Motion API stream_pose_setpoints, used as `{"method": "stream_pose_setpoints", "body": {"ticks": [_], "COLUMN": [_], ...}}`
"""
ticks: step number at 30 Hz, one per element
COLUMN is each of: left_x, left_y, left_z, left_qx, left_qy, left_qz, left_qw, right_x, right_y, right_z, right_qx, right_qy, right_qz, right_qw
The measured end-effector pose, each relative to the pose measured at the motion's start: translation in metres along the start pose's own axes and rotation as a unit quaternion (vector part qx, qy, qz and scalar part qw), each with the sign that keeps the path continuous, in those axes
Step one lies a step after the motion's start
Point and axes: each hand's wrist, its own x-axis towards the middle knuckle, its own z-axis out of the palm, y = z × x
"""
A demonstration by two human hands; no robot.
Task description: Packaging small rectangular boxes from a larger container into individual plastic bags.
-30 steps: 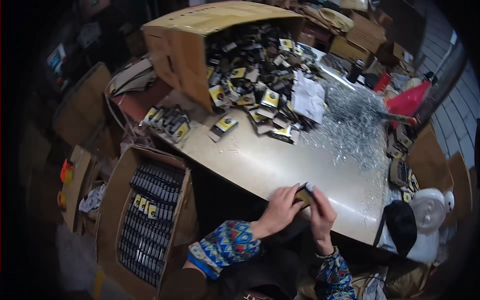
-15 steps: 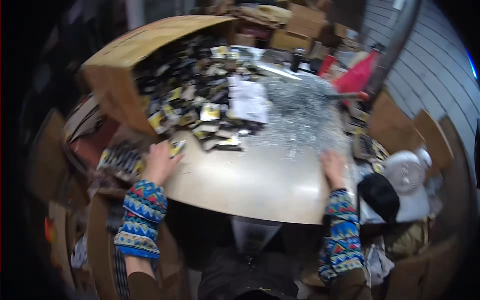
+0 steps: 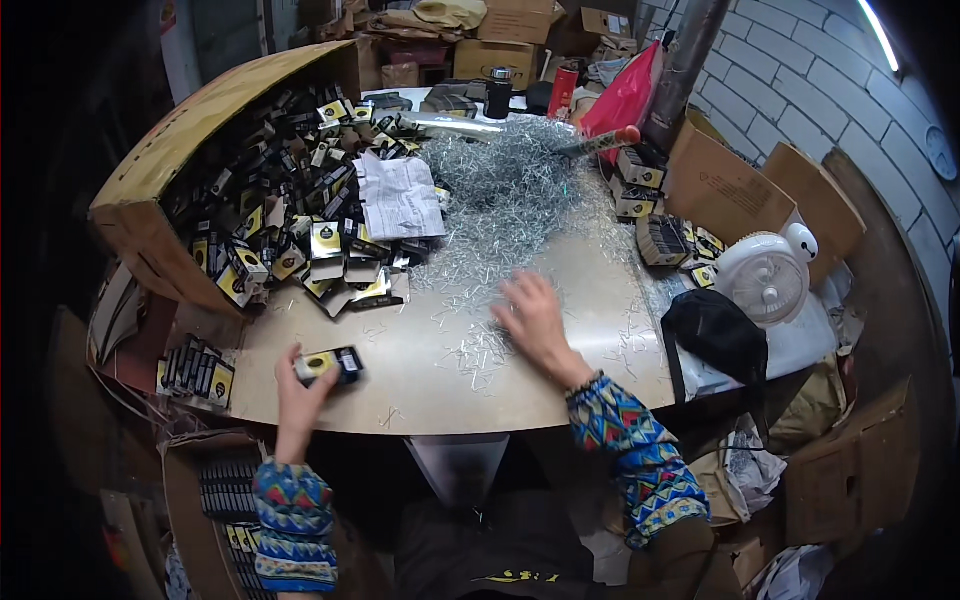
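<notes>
We see the left hand (image 3: 303,400) pinching a small yellow, white and black cardboard carton (image 3: 328,366) between thumb and fingers, above the near left part of the pale, smooth worktop (image 3: 430,400). The carton's long axis runs roughly sideways, its dark end toward the right hand (image 3: 535,318). That hand, palm down with fingers spread, is nearer the heap of thin silvery metal pieces (image 3: 510,190), which stretches ahead of it; we cannot tell whether its fingertips touch any. Ahead of the carton, jumbled cartons (image 3: 325,240) and a creased white paper sheet (image 3: 400,200) stand between it and the heap's far part.
</notes>
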Motion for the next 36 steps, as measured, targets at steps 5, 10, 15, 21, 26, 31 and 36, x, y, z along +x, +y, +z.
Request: {"method": "stream_pose_setpoints", "body": {"ticks": [5,10,15,21,26,31,36], "left_x": [-0.028,-0.034,-0.04,-0.045,-0.047,-0.051,-0.05], "left_y": [0.028,0.039,0.05,0.048,0.05,0.048,0.054], "left_z": [0.017,0.023,0.032,0.039,0.043,0.045,0.044], "left_qx": [0.23,0.265,0.298,0.3,0.304,0.3,0.298], "left_qy": [-0.083,-0.082,-0.085,-0.041,-0.031,-0.021,-0.012], "left_qz": [0.183,0.197,0.174,0.208,0.203,0.196,0.208], "left_qw": [0.952,0.94,0.935,0.93,0.93,0.933,0.931], "right_x": [0.003,0.0,-0.001,-0.014,0.006,0.011,-0.01], "right_y": [0.005,0.003,0.031,0.006,0.004,-0.007,0.002], "right_z": [0.007,-0.003,-0.022,-0.01,0.003,0.016,-0.002], "right_qx": [-0.054,-0.104,-0.034,-0.14,-0.138,-0.082,-0.027], "right_qy": [-0.007,-0.034,-0.087,-0.028,0.029,-0.071,-0.035], "right_qz": [0.062,0.094,0.138,0.035,0.148,0.028,-0.009], "right_qw": [0.997,0.99,0.986,0.989,0.979,0.994,0.999]}}
